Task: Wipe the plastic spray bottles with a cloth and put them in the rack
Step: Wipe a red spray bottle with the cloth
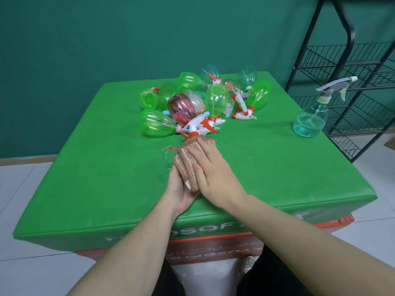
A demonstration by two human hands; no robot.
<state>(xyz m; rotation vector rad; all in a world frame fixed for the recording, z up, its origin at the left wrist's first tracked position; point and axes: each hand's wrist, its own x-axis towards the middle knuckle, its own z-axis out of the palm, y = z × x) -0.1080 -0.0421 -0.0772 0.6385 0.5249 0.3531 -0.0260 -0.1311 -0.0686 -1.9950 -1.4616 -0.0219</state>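
- Brown ribbed cloth (188, 165) is wrapped around a spray bottle (193, 134), so only the orange collar and the white trigger head of this bottle show above the cloth.
- The left hand (180, 189) holds the wrapped bottle from below, palm up, with the fingers curled around the cloth.
- The right hand (210, 171) lies on top of the cloth with its fingers nearly straight and pressed flat on it; the two hands are together, with the bottle between them.
- Both hands are over the near middle of the green table (85, 178), and small water drops shine on the table surface near them.
- Behind the hands, a pile of spray bottles (198, 101) lies on the table; most are green, one is pink (181, 107), and some are clear.
- One pale blue spray bottle (312, 118) with a grey trigger stands upright alone at the right edge of the table.
- The black wire rack (350, 82) stands on the floor just beside the table, on the right.
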